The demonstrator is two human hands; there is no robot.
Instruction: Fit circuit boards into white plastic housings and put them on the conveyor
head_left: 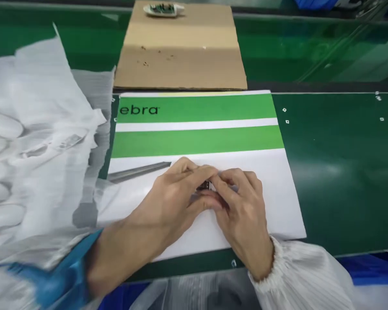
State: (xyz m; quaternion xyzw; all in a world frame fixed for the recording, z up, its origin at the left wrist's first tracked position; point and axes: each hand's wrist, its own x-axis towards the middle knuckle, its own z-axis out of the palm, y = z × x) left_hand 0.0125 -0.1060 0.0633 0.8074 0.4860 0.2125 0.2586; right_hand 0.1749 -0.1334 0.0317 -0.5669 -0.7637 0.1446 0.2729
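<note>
Hands: two, left hand (176, 196) and right hand (242, 211)
Dark part (204, 185) pinched in the fingers: one
Printed sheet (197, 142): one
Cardboard (181, 56): one
Dish (163, 9): one
White squares (284, 110) on counter (342, 172): at least four

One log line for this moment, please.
left hand: pinching small dark part | right hand: pinching same part | under hands: green-and-white sheet | behind: cardboard

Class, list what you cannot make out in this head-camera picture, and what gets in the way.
1. Head view: small dark part, pinched between left hand and right hand; fingers cover most of it.
2. Head view: printed word on the green-and-white sheet; its start is lost at the sheet's left edge.
3. Head view: pale object on the cardboard; far, blurred, too small.
</note>
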